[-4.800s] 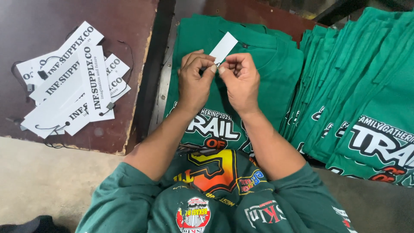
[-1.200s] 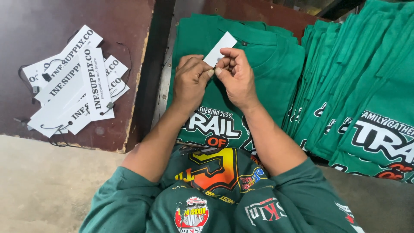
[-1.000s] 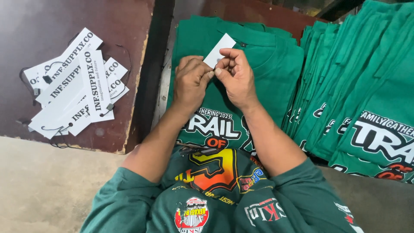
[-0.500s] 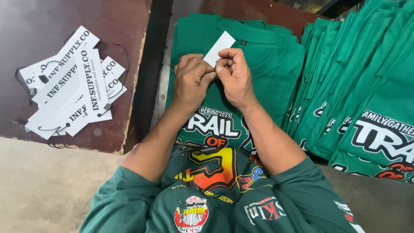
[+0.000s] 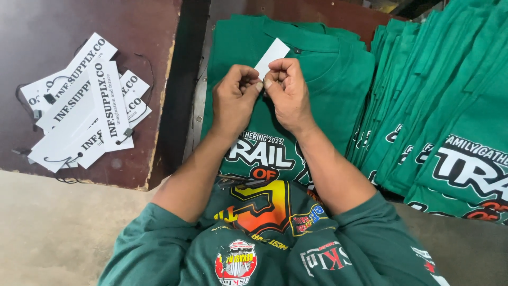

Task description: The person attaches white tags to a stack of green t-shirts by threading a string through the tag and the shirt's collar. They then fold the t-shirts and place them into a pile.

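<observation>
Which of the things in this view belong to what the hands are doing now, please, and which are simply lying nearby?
In hand:
- left hand and right hand, pinching a small white paper tag
- flat green printed T-shirt beneath them

Lying nearby:
- pile of white printed hang tags with black strings on the dark brown tabletop
- overlapping green T-shirts at right

Both hands (image 5: 262, 98) together — fingers (image 5: 253, 87) pinched

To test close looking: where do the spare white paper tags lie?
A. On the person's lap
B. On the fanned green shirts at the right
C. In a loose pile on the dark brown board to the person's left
C: the pile of white tags rests on the brown board, left of the green shirt under both hands.
</observation>
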